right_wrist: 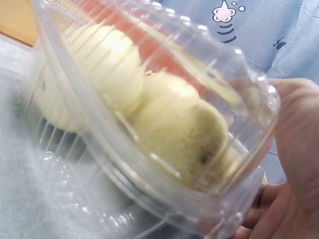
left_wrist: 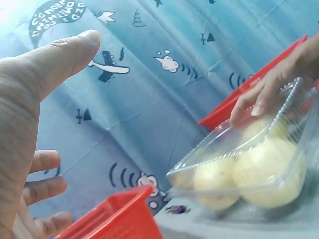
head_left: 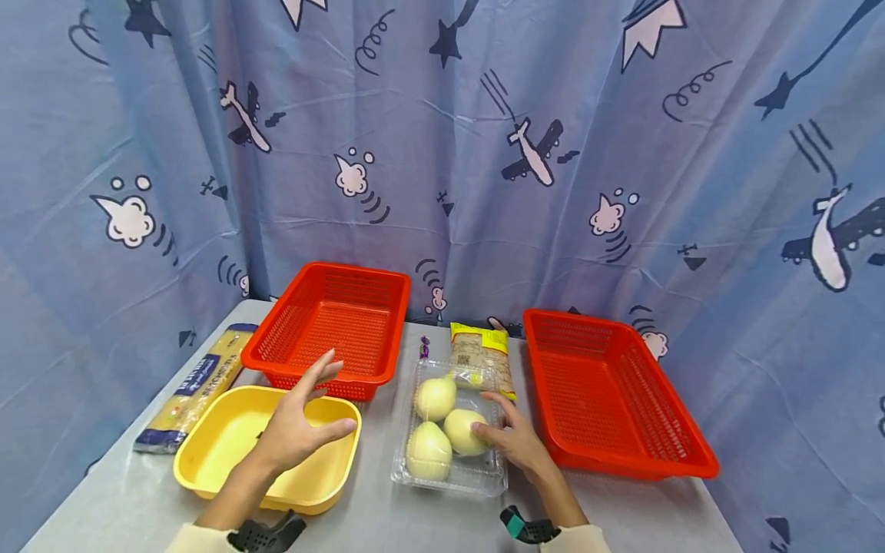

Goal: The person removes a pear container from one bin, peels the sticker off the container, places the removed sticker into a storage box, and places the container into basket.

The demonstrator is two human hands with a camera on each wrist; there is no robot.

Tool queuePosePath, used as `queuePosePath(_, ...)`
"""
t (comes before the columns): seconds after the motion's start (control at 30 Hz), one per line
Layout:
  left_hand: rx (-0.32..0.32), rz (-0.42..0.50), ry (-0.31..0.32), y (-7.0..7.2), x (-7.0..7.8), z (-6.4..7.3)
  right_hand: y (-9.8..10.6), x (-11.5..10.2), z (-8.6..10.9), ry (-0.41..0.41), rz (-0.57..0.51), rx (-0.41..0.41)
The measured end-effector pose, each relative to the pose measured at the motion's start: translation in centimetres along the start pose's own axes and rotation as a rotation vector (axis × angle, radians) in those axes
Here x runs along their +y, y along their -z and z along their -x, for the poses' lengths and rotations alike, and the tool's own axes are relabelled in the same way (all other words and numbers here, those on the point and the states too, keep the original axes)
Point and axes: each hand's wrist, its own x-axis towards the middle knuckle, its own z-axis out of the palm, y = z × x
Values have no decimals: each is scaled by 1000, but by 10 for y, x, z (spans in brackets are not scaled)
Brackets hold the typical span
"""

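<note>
A clear plastic clamshell box [head_left: 484, 478] holds three pale yellow pears [head_left: 429, 452]. My right hand [head_left: 515, 439] grips the box by its right side, thumb over the top; in the right wrist view its fingers [right_wrist: 271, 209] curl at the box's end. The lid lies over the pears, its ridged rim [left_wrist: 219, 130] seen in the left wrist view. My left hand [head_left: 293, 430] hovers over the yellow basin [head_left: 200, 438], fingers spread and thumb apart, holding nothing. The left wrist view shows its thumb [left_wrist: 67, 55] well away from the box.
One red basket [head_left: 353, 326] stands behind the basin, another red basket [head_left: 601, 392] at the right. A yellow-topped bag [head_left: 477, 342] and a small purple-wrapped sweet [head_left: 425, 347] lie behind the box. A long noodle packet [head_left: 197, 392] lies at the left edge. A patterned curtain [head_left: 442, 169] hangs behind.
</note>
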Motion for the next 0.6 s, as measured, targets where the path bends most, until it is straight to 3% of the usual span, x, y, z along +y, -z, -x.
queuePosePath(0.17,-6,33,-21,-14,0,-6,0,-2,1,5,-9,6)
queuePosePath(0.4,-12,69,-39,-31,-3,-13,3,-33,17,2,-30,-14)
queuePosePath(0.6,-22,104,-35,-43,-7,-17,0,-10,4,-21,-25,-1)
